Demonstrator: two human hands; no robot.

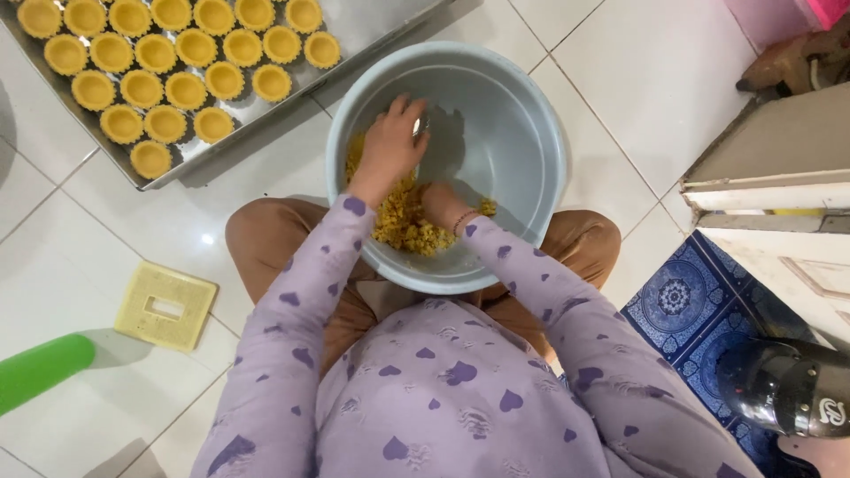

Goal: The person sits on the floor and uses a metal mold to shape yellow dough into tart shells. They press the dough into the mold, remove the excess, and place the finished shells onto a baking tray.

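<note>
A grey-blue plastic basin (pixel 522 133) sits on the tiled floor in front of my crossed legs. A heap of yellow crumbly dough (pixel 403 221) lies in its near left part. My left hand (pixel 392 142) rests inside the basin above the dough, fingers curled around a small metal piece I cannot identify. My right hand (pixel 443 204) digs into the dough heap, fingers buried in the crumbs. Both arms wear lilac sleeves with purple hearts.
A metal baking tray (pixel 354 22) at the upper left holds several yellow tart shells (pixel 168 88) in rows. A yellow square plastic piece (pixel 166 306) and a green rounded object (pixel 40 370) lie at left. A blue patterned mat (pixel 699 310), a white cabinet (pixel 779 177) and a dark shiny helmet-like object (pixel 779 385) are at right.
</note>
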